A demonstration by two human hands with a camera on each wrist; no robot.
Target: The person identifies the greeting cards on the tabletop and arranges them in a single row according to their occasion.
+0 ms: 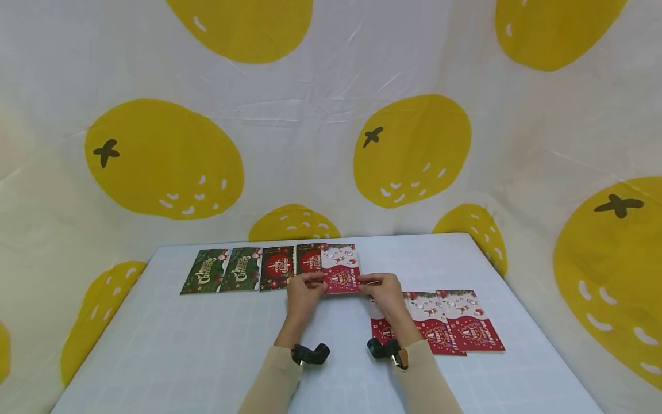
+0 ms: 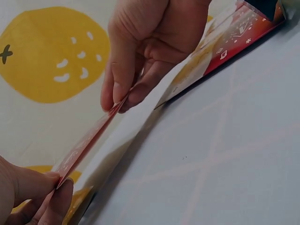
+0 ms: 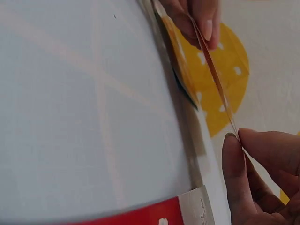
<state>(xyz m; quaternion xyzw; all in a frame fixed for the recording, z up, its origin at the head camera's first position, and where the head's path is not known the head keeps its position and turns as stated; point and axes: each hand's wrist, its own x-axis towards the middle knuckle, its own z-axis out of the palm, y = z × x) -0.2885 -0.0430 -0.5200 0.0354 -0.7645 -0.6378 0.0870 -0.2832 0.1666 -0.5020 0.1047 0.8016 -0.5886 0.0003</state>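
Note:
A red and white Christmas card [image 1: 341,270] is held between both hands near the back of the table. My left hand [image 1: 304,294] pinches its left edge between thumb and fingers, and my right hand [image 1: 384,292] pinches the right edge. Both wrist views show the card edge-on: a thin red strip [image 2: 89,140] in the left one, a thin strip [image 3: 218,84] in the right one, raised off the table. In the head view the card overlaps the right side of a dark card with a red circle [image 1: 309,259].
Left of the held card, a row holds another red-circle card [image 1: 277,268] and two green Christmas cards [image 1: 241,269]. Right of my right forearm lie overlapping red and white cards [image 1: 473,328]. A fruit-print cloth [image 1: 300,144] hangs behind the pale table [image 1: 196,351].

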